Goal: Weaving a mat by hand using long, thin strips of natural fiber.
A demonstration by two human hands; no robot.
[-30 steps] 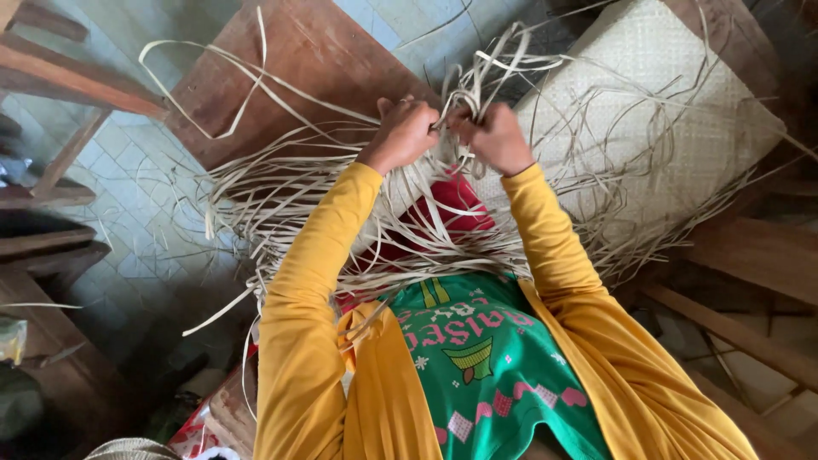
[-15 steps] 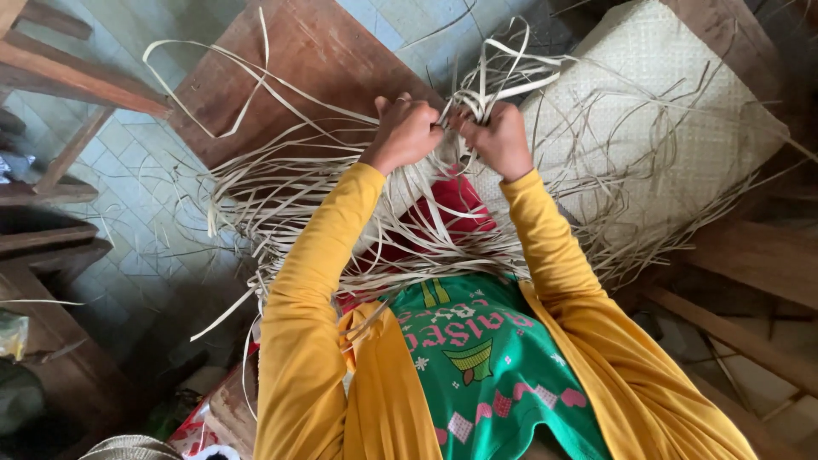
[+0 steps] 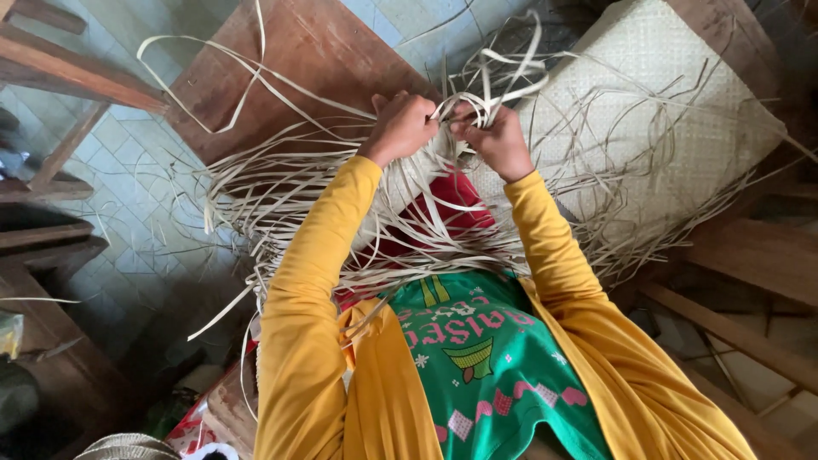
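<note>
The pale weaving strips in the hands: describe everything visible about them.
The weaving strips are thin, flat, pale straw-coloured bands, like split cane or palm. They fan out loose and curling over the person's lap, a brown wooden board and a finished woven mat. The left hand and right hand each grip a bunch where the strips gather.

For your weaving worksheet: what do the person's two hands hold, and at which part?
Both the left hand and right hand grip the pale weaving strips where they loop and cross, at the edge of the unfinished weave.

Matt pale cane strips (image 3: 341, 183), wooden board (image 3: 281, 68)
</note>
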